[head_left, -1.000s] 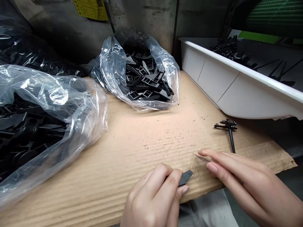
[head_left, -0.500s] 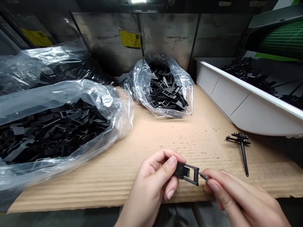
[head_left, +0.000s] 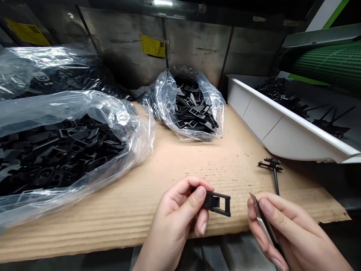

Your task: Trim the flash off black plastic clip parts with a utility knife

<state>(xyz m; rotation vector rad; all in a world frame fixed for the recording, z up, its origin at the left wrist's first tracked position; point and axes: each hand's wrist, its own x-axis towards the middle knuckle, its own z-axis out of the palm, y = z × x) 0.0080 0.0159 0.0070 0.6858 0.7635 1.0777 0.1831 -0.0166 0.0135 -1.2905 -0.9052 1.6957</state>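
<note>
Left hand (head_left: 179, 214) pinches black plastic frame (head_left: 217, 204) between thumb and fingers. Right hand (head_left: 290, 229) grips craft knife (head_left: 262, 220), tip up; black plastic spike (head_left: 273, 169) lies at its 12 o'clock.

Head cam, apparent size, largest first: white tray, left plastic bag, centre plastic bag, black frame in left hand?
Left plastic bag and white tray: too alike to rank, both cropped. Then centre plastic bag. Then black frame, smallest, though nearest the camera.

Bagged parts (head_left: 64, 158) left and behind on cardboard (head_left: 169, 177), tray (head_left: 254, 116) at right
</note>
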